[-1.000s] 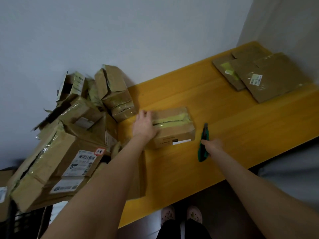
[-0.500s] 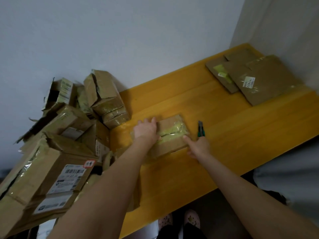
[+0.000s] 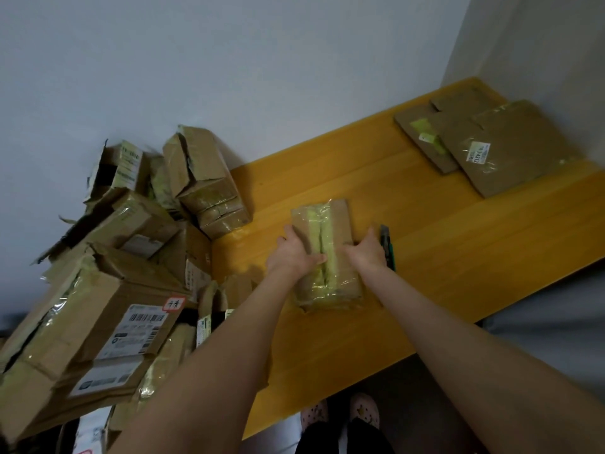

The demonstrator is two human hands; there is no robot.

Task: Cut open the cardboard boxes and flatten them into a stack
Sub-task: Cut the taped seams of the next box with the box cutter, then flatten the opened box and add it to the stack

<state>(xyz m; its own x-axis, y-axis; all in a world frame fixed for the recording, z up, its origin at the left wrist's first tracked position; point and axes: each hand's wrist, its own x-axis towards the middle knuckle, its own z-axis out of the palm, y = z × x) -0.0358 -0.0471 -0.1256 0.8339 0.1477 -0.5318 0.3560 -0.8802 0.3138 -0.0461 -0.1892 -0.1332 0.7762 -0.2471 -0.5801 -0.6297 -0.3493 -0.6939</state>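
The taped box point(image 3: 329, 283) lies mid-tabletop point(image 3: 442, 244), with the left hand point(image 3: 293, 253) and right hand point(image 3: 366, 252) gripping its sides. A green cutter point(image 3: 388, 247) lies just beside the right hand. Flattened cardboard point(image 3: 510, 149) sits in the far right corner, and a pile of boxes point(image 3: 131, 257) crowds the left.

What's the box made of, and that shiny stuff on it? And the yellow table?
The box looks like brown cardboard, matte and creased. The shiny strip seems plastic tape, glossy with glare. The table looks like wood with grain lines, maybe laminate.
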